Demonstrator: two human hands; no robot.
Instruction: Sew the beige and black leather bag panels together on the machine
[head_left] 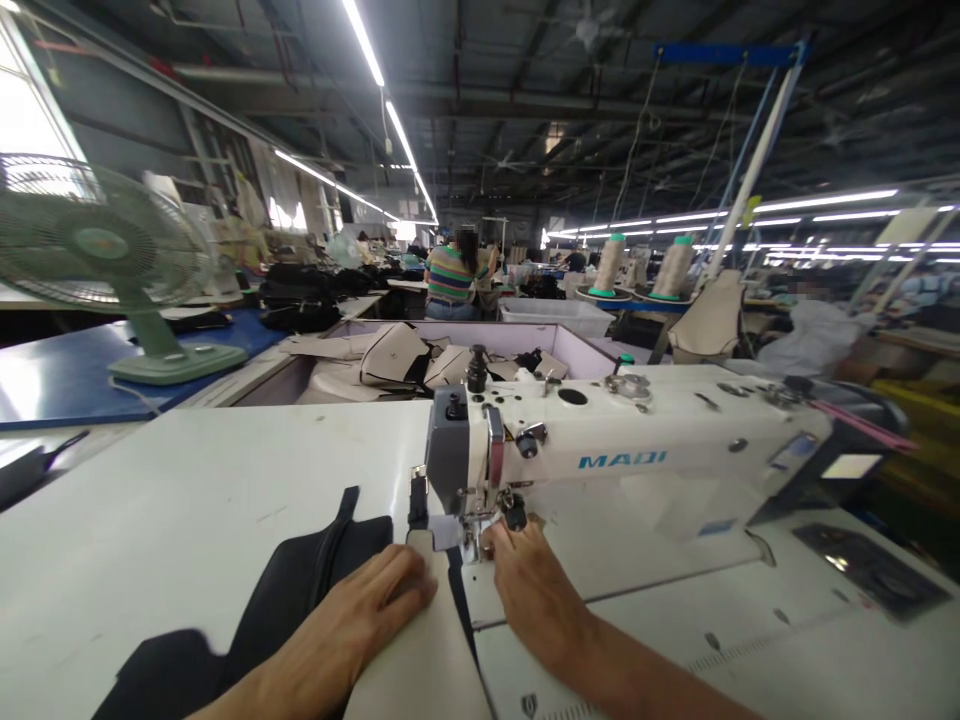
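Observation:
A white sewing machine [622, 440] stands on the pale table. My left hand [382, 610], its fingers bent and close together, presses on a beige piece [427, 640] with a black edge, just left of the needle area. A black strap with a metal buckle [418, 495] sticks up beyond that piece. Black material [292, 590] lies under and left of my left forearm. My right hand [521, 565] is at the presser foot, fingers curled together; what its fingertips hold, if anything, is hidden.
Behind the machine is a bin [585, 350] with beige and black pieces. A green fan [150, 340] stands on a blue table [45, 370] at the left. Thread cones [609, 265] stand behind. A person in a striped top [454, 272] is farther back.

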